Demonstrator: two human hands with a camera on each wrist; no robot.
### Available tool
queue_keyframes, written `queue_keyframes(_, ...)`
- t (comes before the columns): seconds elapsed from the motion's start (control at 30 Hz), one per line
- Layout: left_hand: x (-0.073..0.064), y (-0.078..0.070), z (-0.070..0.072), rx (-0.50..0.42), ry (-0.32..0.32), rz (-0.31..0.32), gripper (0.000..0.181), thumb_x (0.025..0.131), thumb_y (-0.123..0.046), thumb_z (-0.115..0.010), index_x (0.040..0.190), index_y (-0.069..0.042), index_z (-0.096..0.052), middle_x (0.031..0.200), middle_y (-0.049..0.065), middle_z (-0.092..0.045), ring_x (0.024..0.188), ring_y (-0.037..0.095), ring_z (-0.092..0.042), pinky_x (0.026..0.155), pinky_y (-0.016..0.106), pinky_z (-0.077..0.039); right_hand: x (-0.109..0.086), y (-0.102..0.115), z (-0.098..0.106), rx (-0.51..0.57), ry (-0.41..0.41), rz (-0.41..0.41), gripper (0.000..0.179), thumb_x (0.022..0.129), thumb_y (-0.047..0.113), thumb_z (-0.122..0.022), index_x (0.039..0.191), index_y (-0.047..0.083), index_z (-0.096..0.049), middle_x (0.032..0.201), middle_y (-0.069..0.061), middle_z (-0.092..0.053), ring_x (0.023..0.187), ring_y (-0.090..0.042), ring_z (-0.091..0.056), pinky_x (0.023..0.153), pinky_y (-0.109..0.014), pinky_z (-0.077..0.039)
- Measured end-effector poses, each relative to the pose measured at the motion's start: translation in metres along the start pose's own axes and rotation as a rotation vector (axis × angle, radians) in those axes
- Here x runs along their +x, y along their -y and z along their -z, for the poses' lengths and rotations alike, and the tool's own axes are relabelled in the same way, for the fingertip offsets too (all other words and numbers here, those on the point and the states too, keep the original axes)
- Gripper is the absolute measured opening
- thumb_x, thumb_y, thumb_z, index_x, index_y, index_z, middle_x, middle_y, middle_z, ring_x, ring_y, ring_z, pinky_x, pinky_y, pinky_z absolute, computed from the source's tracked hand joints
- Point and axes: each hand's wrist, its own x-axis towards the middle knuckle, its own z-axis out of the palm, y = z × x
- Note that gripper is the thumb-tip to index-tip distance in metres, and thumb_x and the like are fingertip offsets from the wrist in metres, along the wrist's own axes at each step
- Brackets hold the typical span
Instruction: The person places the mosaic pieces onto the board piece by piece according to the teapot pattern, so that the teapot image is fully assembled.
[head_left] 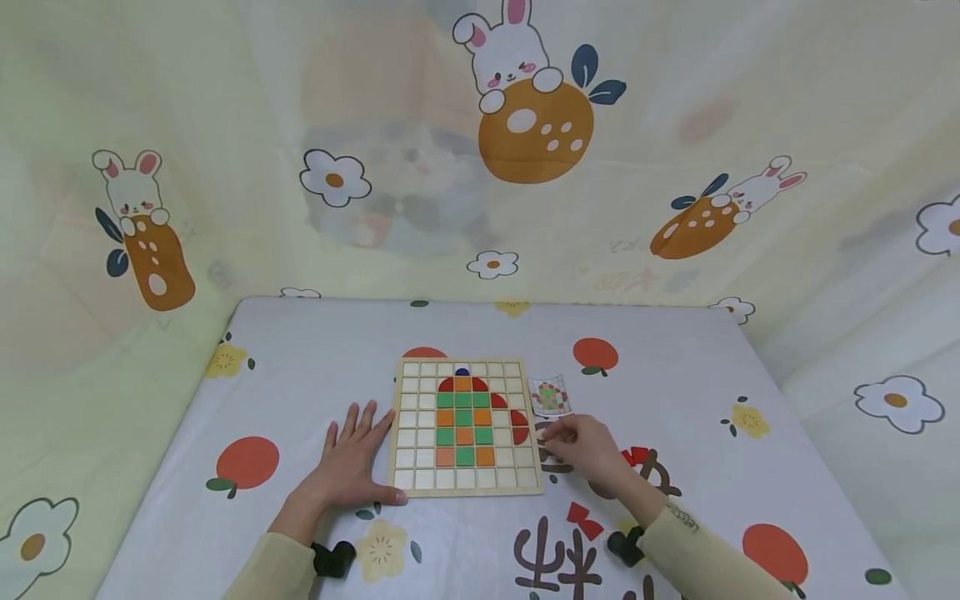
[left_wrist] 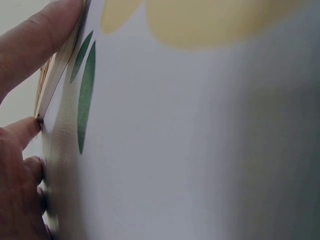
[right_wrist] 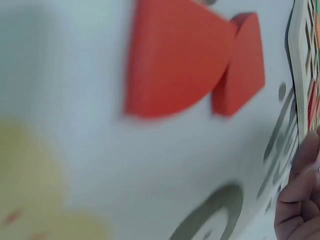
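A square wooden grid board (head_left: 467, 492) lies on the table with green, orange and red tiles in its cells and a small blue piece (head_left: 462, 372) at the top. Beside it on the left, my left hand (head_left: 348, 467) rests with fingers spread, its thumb and index fingertip touching the frame. My right hand (head_left: 581, 446) is at the board's right edge, fingers bent and fingertips close together. The right wrist view shows those fingers (right_wrist: 302, 192) by the edge; whether anything is between them is hidden. Above that hand lies a small picture card (head_left: 550, 395).
Two loose red blocks (right_wrist: 180, 60) lie on the cloth to the right front of the board. More red shapes (head_left: 636, 456) are beside the right wrist. The tablecloth (head_left: 315, 333) has printed fruit and flowers, and a patterned curtain (head_left: 405, 275) stands behind.
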Motion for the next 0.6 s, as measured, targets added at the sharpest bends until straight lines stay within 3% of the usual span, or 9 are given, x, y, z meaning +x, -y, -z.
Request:
queue_keyframes(0.23,0.000,-0.001,0.001,0.015,-0.005,0.001,0.126,0.062,-0.059,-0.089,0.163,-0.015,-0.029,0.172,0.019,-0.011,0.159,0.046,0.003,0.123,0.072,0.000,-0.027,-0.018,0.016,-0.142,0.047,0.051,0.011,0.090,0.013,-0.078,0.101,0.013,-0.078,0.088,0.003,-0.072,0.078,-0.013,-0.057,0.070,-0.025,-0.050)
queue_keyframes(0.37,0.000,-0.002,0.002,0.012,-0.007,0.004,0.126,0.061,-0.059,-0.089,0.162,-0.015,-0.029,0.172,0.019,-0.011,0.159,0.046,0.004,0.123,0.072,0.000,-0.043,-0.030,0.018,-0.155,0.108,0.058,0.012,0.086,0.014,-0.081,0.098,0.015,-0.078,0.082,0.004,-0.066,0.074,-0.013,-0.055,0.066,-0.023,-0.048)
queue_keyframes(0.6,-0.001,-0.003,0.000,0.011,-0.004,0.007,0.127,0.060,-0.059,-0.090,0.162,-0.015,-0.029,0.172,0.019,-0.011,0.159,0.046,0.004,0.123,0.072,0.001,-0.055,-0.044,0.015,-0.168,0.157,0.175,0.017,0.082,0.010,-0.084,0.097,0.016,-0.078,0.083,0.004,-0.062,0.077,-0.015,-0.052,0.064,-0.021,-0.046)
